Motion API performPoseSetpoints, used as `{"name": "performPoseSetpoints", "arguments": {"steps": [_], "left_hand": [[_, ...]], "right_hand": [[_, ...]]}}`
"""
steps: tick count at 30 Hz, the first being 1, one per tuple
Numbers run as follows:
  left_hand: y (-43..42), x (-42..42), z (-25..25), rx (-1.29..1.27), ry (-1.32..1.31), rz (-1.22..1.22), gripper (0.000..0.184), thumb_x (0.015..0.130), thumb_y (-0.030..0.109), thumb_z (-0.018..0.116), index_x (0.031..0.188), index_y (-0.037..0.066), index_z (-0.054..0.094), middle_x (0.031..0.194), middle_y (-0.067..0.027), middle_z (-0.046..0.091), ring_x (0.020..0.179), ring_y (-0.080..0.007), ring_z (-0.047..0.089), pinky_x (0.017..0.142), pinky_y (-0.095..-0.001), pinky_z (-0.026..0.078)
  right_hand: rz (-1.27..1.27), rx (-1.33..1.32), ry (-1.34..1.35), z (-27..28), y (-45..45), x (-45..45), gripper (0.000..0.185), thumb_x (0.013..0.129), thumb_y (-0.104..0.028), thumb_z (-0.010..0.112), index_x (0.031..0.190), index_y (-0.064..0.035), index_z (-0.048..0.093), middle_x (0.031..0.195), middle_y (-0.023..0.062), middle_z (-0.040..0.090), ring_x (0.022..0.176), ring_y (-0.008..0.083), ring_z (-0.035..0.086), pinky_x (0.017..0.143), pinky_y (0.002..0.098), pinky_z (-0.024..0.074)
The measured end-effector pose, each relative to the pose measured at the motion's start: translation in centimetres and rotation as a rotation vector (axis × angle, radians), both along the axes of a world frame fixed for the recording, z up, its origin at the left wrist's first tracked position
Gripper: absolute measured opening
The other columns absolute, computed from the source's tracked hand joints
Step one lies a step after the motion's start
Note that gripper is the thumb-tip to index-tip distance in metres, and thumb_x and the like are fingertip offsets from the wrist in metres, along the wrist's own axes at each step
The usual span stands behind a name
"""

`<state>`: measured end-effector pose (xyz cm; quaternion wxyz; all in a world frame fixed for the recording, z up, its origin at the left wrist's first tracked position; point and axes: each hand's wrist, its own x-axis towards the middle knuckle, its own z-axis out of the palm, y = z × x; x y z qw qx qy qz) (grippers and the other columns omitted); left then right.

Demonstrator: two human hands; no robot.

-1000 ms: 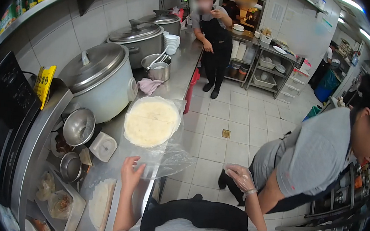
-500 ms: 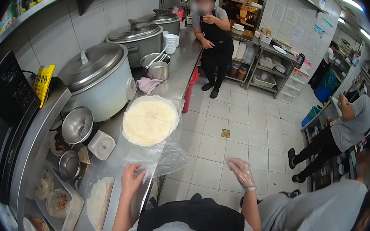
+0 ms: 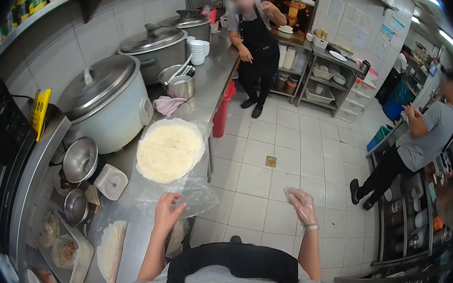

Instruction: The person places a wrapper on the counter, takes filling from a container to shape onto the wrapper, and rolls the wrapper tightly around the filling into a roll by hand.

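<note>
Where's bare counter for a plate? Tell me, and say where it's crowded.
Two patches: bare counter between the scale, the folded pale sheet and the left hand; and a strip between the white cups and the counter's front edge. The wall side is crowded with cookers, steel bowls and a tub.

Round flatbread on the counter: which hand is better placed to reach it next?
Probably the left hand: it is near the flatbread, by the clear plastic, while the gloved right hand is out over the floor.
</note>
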<state>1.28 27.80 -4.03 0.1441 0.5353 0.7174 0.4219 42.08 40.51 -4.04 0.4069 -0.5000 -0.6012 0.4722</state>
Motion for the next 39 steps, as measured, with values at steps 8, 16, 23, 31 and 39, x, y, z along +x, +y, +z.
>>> {"name": "performPoseSetpoints", "arguments": {"steps": [8, 16, 23, 31, 39], "left_hand": [[4.9, 3.5, 0.3, 0.007, -0.056, -0.059, 0.031, 0.074, 0.016, 0.075, 0.101, 0.003, 0.066, 0.095, -0.0106, 0.062, 0.081, -0.0238, 0.060, 0.066, -0.0343, 0.048], [-0.5, 3.1, 0.7, -0.049, -0.060, 0.227, 0.030, 0.076, 0.017, 0.073, 0.101, 0.003, 0.065, 0.093, -0.0107, 0.061, 0.087, -0.0257, 0.059, 0.074, -0.0358, 0.049], [-12.8, 4.3, 0.2, -0.158, -0.094, 0.739, 0.030, 0.078, 0.020, 0.071, 0.101, 0.002, 0.065, 0.093, -0.0120, 0.062, 0.091, -0.0281, 0.060, 0.076, -0.0376, 0.049], [-23.7, 6.2, -0.8, -0.131, -0.100, 1.135, 0.029, 0.076, 0.016, 0.072, 0.101, 0.002, 0.065, 0.094, -0.0124, 0.062, 0.088, -0.0281, 0.060, 0.075, -0.0368, 0.049], [-24.3, -4.1, -1.0, -0.122, 0.123, 0.932, 0.031, 0.075, 0.016, 0.071, 0.100, 0.001, 0.063, 0.100, -0.0162, 0.061, 0.098, -0.0351, 0.056, 0.087, -0.0416, 0.045]], "right_hand": [[-0.058, -0.005, -0.026, 0.9, 5.0, 3.6, 0.025, 0.086, -0.011, 0.065, 0.107, 0.0025, 0.067, 0.099, 0.0103, 0.068, 0.092, 0.0155, 0.062, 0.083, 0.0288, 0.0499], [0.341, -0.073, -0.115, 2.0, 13.6, -3.9, 0.024, 0.087, -0.010, 0.063, 0.107, 0.0025, 0.067, 0.098, 0.0090, 0.068, 0.088, 0.0142, 0.061, 0.080, 0.0274, 0.0497], [0.887, -0.028, -0.091, 2.1, 13.6, -22.2, 0.025, 0.086, -0.010, 0.062, 0.108, 0.0025, 0.066, 0.100, 0.0086, 0.066, 0.089, 0.0153, 0.060, 0.080, 0.0287, 0.0503], [1.557, 0.156, 0.015, 3.6, -0.7, -39.8, 0.026, 0.090, -0.015, 0.060, 0.108, 0.0022, 0.065, 0.103, 0.0101, 0.066, 0.093, 0.0189, 0.062, 0.083, 0.0313, 0.0495], [1.834, 0.618, -0.006, 0.8, -15.0, -56.3, 0.027, 0.087, -0.023, 0.057, 0.099, -0.0010, 0.067, 0.090, 0.0156, 0.066, 0.083, 0.0254, 0.063, 0.077, 0.0343, 0.0482]]}}
